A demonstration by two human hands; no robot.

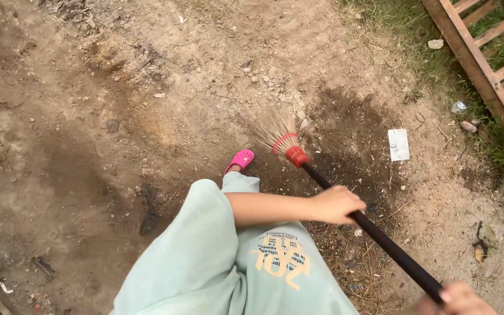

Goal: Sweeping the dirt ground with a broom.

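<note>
Left hand (338, 204): it is closed around the middle of the black broom handle (380, 238), with the fingers wrapped tightly.
Right hand (459, 300): only a part is seen at the lower edge; the upper end of the handle is gripped by it.
Broom (296, 156): it is held at a slant, with the red collar low and the pale bristles (274, 132) spread on the dirt ground (88, 146).
Pink shoe (240, 158): it is placed just beside the bristles, to their left.
White paper scrap (398, 144): it is lying on the dark soil, right of the broom.
Wooden fence (485, 70): it is seen in the upper right corner, over grass.
</note>
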